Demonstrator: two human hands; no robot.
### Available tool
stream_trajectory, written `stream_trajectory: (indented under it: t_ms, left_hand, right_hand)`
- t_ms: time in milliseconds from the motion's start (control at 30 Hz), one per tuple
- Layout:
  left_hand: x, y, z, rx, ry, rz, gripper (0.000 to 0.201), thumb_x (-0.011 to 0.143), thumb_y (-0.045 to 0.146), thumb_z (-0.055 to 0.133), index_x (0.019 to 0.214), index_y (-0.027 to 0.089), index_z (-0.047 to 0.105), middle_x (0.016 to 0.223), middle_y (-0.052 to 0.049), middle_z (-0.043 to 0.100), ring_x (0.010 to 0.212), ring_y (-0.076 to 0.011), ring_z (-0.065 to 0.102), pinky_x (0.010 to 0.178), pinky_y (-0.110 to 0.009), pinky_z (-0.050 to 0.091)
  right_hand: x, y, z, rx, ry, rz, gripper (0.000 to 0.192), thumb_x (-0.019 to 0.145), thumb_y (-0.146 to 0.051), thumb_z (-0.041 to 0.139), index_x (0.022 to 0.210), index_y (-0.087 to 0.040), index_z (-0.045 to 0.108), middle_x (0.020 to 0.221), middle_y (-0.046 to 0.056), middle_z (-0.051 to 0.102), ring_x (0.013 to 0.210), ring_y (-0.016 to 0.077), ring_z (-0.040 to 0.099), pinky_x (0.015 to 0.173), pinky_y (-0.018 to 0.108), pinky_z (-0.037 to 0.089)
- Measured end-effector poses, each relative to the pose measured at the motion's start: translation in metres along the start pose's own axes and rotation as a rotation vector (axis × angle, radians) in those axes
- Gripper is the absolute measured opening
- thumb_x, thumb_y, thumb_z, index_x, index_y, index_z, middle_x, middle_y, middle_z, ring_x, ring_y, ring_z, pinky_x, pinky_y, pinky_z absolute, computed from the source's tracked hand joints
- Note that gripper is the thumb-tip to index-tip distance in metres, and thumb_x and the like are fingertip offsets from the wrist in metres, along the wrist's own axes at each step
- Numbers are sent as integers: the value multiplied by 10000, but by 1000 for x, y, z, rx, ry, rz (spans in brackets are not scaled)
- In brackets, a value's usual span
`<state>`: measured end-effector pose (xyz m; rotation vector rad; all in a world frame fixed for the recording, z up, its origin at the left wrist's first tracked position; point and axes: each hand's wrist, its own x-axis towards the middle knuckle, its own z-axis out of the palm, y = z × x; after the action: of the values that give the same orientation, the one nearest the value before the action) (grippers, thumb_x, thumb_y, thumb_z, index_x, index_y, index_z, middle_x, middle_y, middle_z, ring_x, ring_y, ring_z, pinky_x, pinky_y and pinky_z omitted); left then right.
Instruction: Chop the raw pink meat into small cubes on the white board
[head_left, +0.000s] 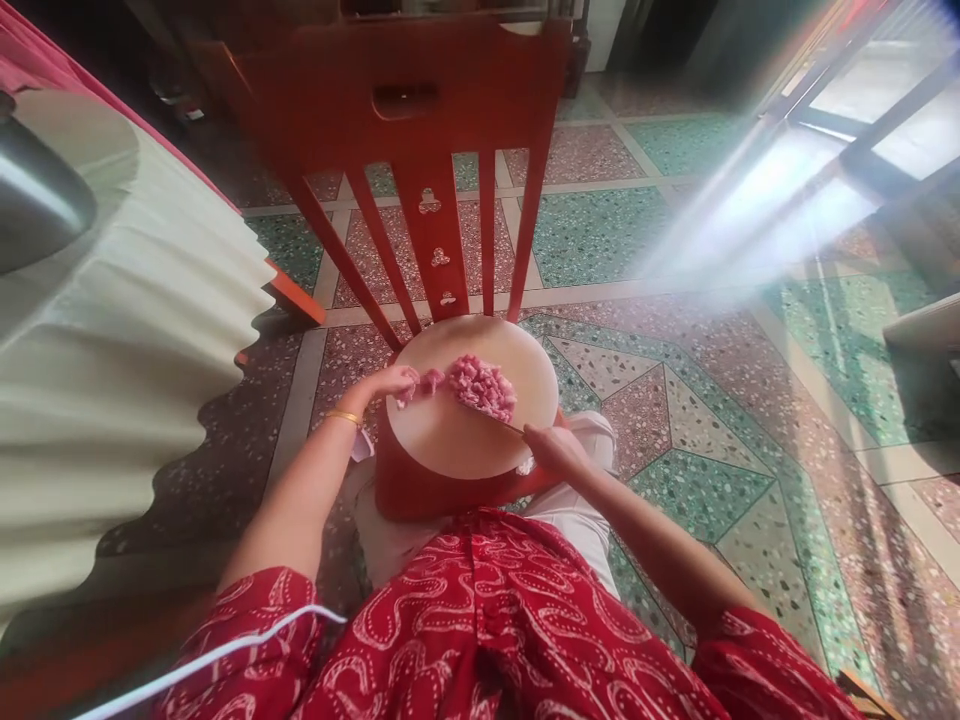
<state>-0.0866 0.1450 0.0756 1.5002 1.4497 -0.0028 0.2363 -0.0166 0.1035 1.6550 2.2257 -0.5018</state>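
Note:
A heap of chopped pink raw meat lies in the middle of a round pale cutting board. My right hand is closed around the handle of a knife, whose blade rests along the near edge of the heap. At the board's left edge, my left hand has its fingers pinched on a piece of meat, partly hidden by them. A small separate bit of meat lies between that hand and the heap.
The board sits on the seat of a red wooden chair, its slatted backrest on the far side. To the left stands a table with a cream pleated cloth and a grey metal object on it. Sunlight falls on the patterned floor.

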Motion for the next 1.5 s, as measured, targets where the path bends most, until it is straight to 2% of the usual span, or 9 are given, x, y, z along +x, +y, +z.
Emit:
stream_trajectory:
  t_ms: [133, 267, 467, 633, 833, 933, 1133, 1333, 1500]
  left_hand:
    - [9, -4, 3, 247, 329, -10, 436, 716, 244, 514, 1137, 132, 508, 630, -37, 635, 624, -197, 616, 636, -306, 486]
    - [8, 5, 29, 512, 731, 98, 303, 781, 388, 485, 823, 125, 630, 864, -169, 642, 961, -308, 578, 864, -409, 418]
    - [24, 14, 76, 437, 767, 156, 168, 733, 309, 545, 757, 153, 603, 898, -154, 627, 980, -303, 557, 883, -423, 394]
    - [21, 15, 82, -136, 785, 176, 138, 717, 218, 537, 844, 168, 554, 784, -52, 635, 784, -177, 593, 765, -302, 459]
    - [-27, 15, 98, -783, 339, 113, 320, 719, 391, 578, 932, 151, 576, 590, 16, 559, 500, -93, 513, 536, -230, 455]
    - [-48, 8, 124, -495, 299, 90, 273, 744, 407, 566, 807, 149, 627, 539, -3, 549, 532, -134, 545, 540, -246, 446]
    - [-77, -9, 142, 396, 651, 128, 255, 846, 337, 496, 814, 140, 655, 751, -135, 642, 782, -250, 619, 699, -336, 444]
    - [-66, -18, 149, 381, 705, 650, 257, 908, 287, 422, 1021, 184, 629, 1004, -96, 643, 960, -204, 572, 855, -358, 457]
    - [-53, -25, 169, 326, 697, 654, 292, 909, 200, 382, 1096, 180, 605, 1034, -89, 646, 1010, -220, 561, 879, -398, 461]
  right_hand:
    - [0, -4, 3, 3, 16, 14, 206, 931, -266, 355, 1025, -208, 529, 806, 69, 682, 749, 196, 667, 521, 236, 350]
    - [5, -6, 7, -5, 22, 26, 189, 922, -237, 366, 1029, -207, 520, 793, 68, 677, 729, 189, 664, 506, 233, 335]
    - [8, -12, 12, 2, 45, 36, 185, 914, -220, 374, 1041, -213, 509, 775, 51, 669, 699, 174, 655, 495, 225, 314]
    - [6, -8, 9, 46, 60, 45, 203, 926, -244, 369, 1047, -198, 526, 798, 59, 671, 713, 159, 644, 523, 212, 332]
    - [7, -11, 4, 136, 21, 100, 263, 956, -282, 314, 1047, -183, 540, 865, 88, 679, 741, 172, 644, 573, 224, 377]
    - [5, -19, 1, 138, -20, 114, 235, 931, -237, 341, 1058, -180, 529, 858, 89, 678, 746, 192, 652, 554, 231, 384]
    - [0, -41, -13, 50, -22, 42, 315, 929, -208, 325, 1231, -158, 401, 843, 95, 674, 732, 203, 657, 563, 245, 413]
    - [-3, -70, -22, -15, -63, -24, 246, 942, -187, 289, 1130, -162, 446, 793, 95, 674, 745, 216, 666, 581, 255, 437]
    - [-4, -79, -22, -34, -109, -17, 256, 918, -145, 311, 1124, -189, 456, 860, 103, 676, 814, 223, 667, 642, 280, 467]
